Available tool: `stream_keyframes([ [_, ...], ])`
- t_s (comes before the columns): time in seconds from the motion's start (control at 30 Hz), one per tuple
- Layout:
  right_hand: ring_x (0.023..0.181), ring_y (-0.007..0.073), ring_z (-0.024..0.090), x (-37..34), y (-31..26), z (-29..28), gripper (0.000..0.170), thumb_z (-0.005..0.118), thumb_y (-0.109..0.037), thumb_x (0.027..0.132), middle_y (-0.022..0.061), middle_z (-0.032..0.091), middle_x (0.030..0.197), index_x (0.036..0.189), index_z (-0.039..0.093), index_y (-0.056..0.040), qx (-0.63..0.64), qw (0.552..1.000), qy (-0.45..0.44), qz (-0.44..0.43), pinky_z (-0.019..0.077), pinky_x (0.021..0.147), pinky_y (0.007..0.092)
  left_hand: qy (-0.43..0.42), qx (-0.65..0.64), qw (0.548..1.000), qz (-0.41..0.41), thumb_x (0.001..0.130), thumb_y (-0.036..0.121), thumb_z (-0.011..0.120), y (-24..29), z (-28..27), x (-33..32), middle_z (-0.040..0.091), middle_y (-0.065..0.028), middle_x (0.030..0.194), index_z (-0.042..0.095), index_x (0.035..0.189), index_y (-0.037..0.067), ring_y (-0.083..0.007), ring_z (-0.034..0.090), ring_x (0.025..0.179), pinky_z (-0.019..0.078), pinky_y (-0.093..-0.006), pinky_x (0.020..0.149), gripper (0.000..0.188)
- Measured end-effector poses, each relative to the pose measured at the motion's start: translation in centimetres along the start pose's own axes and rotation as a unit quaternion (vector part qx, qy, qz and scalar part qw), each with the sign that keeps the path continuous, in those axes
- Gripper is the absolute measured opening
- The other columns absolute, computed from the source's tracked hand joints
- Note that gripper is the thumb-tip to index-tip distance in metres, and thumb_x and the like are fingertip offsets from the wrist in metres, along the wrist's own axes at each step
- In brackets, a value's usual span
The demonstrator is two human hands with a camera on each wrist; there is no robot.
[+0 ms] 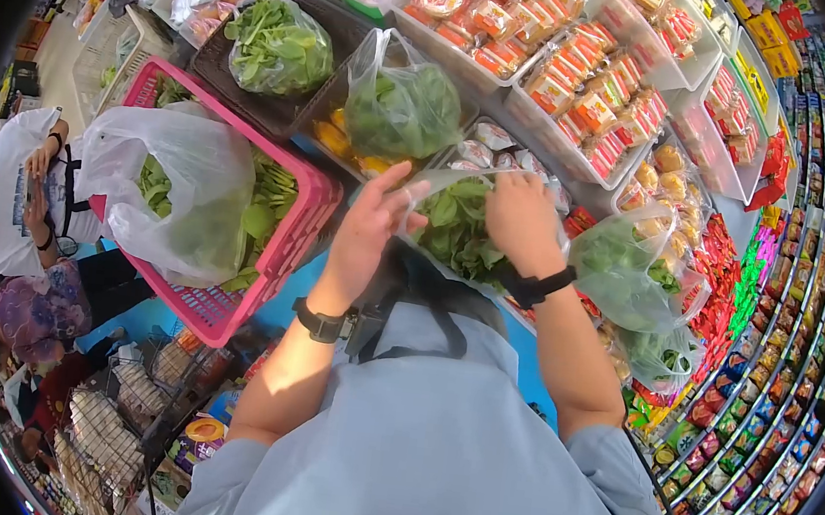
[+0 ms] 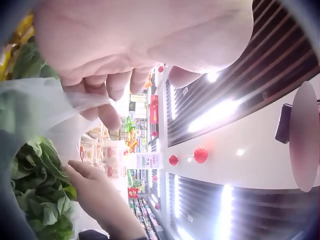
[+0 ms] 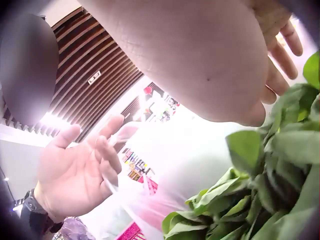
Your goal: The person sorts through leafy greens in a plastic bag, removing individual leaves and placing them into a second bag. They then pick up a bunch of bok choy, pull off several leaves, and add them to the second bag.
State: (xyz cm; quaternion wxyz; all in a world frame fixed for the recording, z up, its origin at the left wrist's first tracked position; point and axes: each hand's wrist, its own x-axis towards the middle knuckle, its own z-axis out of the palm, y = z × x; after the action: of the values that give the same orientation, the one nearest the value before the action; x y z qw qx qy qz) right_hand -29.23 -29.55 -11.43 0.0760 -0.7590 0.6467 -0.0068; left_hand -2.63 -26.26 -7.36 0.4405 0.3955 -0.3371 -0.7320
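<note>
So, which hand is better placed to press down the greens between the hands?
Probably the right hand: its fingers are close to the leafy greens, while the left hand seems to hold the edge of the plastic bag.

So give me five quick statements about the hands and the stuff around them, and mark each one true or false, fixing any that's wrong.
1. The left hand touches the bag of leafy greens. True.
2. The plastic basket to the left of that hand is blue. False: it is pink.
3. Each hand has a dark wristband. True.
4. The right hand is inside the plastic basket. False: it is at the bag of leafy greens.
5. Wrapped snacks with red and white packaging sit in pale bins. True.
</note>
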Motion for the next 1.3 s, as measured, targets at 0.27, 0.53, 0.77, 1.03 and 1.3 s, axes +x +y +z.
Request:
stream_keyframes([
  [0.27, 0.114, 0.0447, 0.07, 0.1, 2.4, -1.4, 0.024, 0.072, -0.023, 0.101, 0.0195, 0.079, 0.116, 0.112, 0.073, -0.0021, 0.036, 0.996, -0.07, 0.031, 0.0546, 0.099, 0.0595, -0.049, -0.012, 0.998, 0.027, 0.111, 0.042, 0.056, -0.5, -0.6, 1.5, 0.061, -0.0186, 0.163, 0.039, 0.172, 0.002, -0.0241, 0.066, 0.127, 0.047, -0.0382, 0.114, 0.076],
  [0.53, 0.099, 0.0441, 0.073, 1.0, 1.9, 1.3, 0.018, 0.066, -0.016, 0.101, 0.0203, 0.077, 0.096, 0.1, 0.077, -0.0019, 0.127, 0.99, 0.061, 0.003, 0.0585, 0.093, 0.0553, -0.053, 0.001, 0.998, 0.019, 0.111, 0.039, 0.056, -0.7, -0.8, 1.9, 0.062, -0.0159, 0.16, 0.047, 0.168, 0.003, -0.0234, 0.067, 0.125, 0.0479, -0.0385, 0.114, 0.067],
  [0.77, 0.093, 0.0436, 0.079, 4.5, 1.5, 3.7, 0.02, 0.061, -0.012, 0.097, 0.0213, 0.08, 0.097, 0.095, 0.079, -0.0053, 0.024, 0.996, -0.062, 0.063, 0.0629, 0.082, 0.054, -0.034, 0.036, 0.999, 0.009, 0.111, 0.027, 0.05, -0.4, 0.0, 1.8, 0.064, -0.0168, 0.159, 0.047, 0.165, 0.001, -0.0234, 0.068, 0.125, 0.0478, -0.0384, 0.115, 0.06],
  [1.03, 0.096, 0.0438, 0.079, 3.8, 2.2, 2.4, 0.021, 0.063, -0.017, 0.1, 0.0216, 0.081, 0.101, 0.097, 0.079, -0.0043, 0.03, 0.996, -0.074, 0.043, 0.0628, 0.082, 0.0557, -0.01, 0.074, 0.997, 0.015, 0.114, 0.015, 0.048, 0.2, -0.3, 0.5, 0.066, -0.0157, 0.155, 0.056, 0.157, -0.001, -0.0223, 0.069, 0.123, 0.0523, -0.0388, 0.113, 0.047],
  [1.3, 0.092, 0.0402, 0.075, -2.4, 3.7, 1.6, 0.016, 0.071, -0.023, 0.102, 0.0135, 0.075, 0.097, 0.102, 0.077, -0.0087, 0.073, 0.997, -0.012, 0.02, 0.0612, 0.081, 0.0529, 0.003, 0.129, 0.992, 0.006, 0.113, 0.013, 0.057, 0.2, -0.7, -0.1, 0.069, -0.0101, 0.146, 0.061, 0.149, -0.001, -0.0186, 0.069, 0.119, 0.0541, -0.0358, 0.111, 0.039],
])
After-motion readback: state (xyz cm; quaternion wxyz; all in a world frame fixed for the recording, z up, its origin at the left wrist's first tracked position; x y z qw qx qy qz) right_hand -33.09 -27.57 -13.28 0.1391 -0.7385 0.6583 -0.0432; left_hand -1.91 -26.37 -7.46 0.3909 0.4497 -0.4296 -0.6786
